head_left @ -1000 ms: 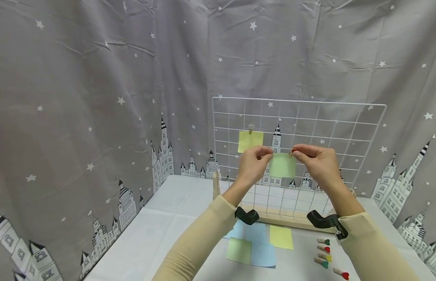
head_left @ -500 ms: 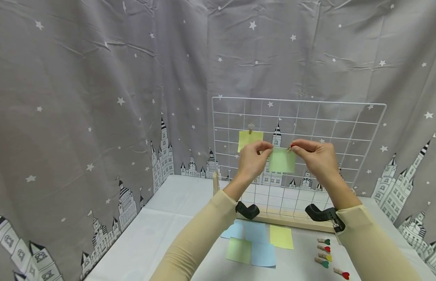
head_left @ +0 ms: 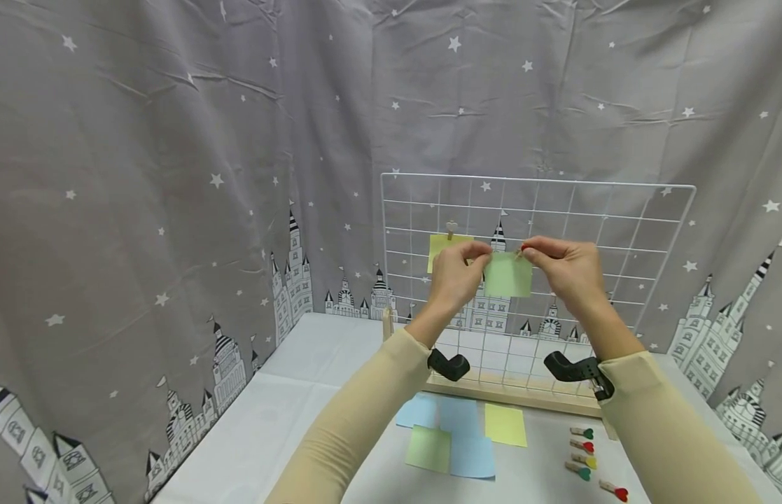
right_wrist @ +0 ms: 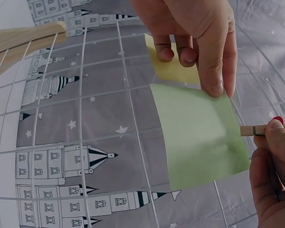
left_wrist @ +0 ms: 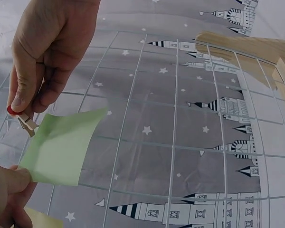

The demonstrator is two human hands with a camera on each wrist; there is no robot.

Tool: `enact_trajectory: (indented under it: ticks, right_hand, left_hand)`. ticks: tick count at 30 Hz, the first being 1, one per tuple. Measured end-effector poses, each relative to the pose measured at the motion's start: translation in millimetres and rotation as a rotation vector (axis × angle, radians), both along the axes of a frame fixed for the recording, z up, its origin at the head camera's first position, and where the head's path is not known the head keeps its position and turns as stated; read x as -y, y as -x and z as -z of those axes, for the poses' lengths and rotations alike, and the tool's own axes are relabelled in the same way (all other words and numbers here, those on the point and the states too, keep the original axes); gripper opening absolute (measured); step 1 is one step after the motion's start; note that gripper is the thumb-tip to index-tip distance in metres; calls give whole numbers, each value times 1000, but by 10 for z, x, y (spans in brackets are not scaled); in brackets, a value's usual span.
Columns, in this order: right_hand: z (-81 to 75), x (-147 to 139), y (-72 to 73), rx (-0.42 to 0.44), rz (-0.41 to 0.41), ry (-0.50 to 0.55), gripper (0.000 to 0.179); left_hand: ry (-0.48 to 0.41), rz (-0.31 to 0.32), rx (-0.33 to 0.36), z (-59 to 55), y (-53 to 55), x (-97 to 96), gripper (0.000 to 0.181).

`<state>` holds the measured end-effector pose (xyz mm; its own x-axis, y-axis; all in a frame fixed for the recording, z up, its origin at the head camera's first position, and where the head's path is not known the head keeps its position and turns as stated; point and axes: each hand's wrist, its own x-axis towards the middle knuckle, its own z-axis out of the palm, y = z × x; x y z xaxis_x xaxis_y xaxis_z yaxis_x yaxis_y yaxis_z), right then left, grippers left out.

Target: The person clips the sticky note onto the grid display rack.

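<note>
A green sticky note (head_left: 508,275) is held up in front of the white wire grid (head_left: 617,217). My left hand (head_left: 456,275) pinches its upper left corner between thumb and fingers. In my right hand (head_left: 568,271) is a small wooden clothespin (right_wrist: 247,130) with a red end, pinched at the note's top edge near the right corner. The right wrist view shows the clothespin's tip right at the edge of the note. Behind my left hand, a yellow sticky note (head_left: 440,246) hangs on the grid from a clothespin (head_left: 451,229), partly covered by the fingers.
On the white table lie blue notes (head_left: 472,458), a green note (head_left: 428,449) and a yellow note (head_left: 505,425). Several heart-topped clothespins (head_left: 582,446) lie at the right. The grid stands in a wooden base (head_left: 517,394), before a grey curtain (head_left: 176,140) with stars and castles.
Both hands have risen a little along the grid, carrying the green note and the red-ended clothespin upward. The notes and clothespins on the table stay where they were.
</note>
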<state>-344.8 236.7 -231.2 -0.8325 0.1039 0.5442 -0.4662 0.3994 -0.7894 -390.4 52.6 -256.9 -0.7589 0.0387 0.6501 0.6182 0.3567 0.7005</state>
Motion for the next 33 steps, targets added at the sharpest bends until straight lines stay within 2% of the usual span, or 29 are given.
enact_trajectory:
  ticks: [9, 17, 33]
  right_hand:
    - [-97, 14, 72, -68, -33, 55, 25]
    - [-153, 56, 110, -82, 31, 75, 29]
    - [-234, 129, 154, -30, 138, -102, 21]
  left_hand:
    - [8, -44, -21, -78, 33, -27, 11]
    - [-7, -78, -1, -101, 52, -76, 11]
    - [-42, -138, 51, -152, 44, -124, 10]
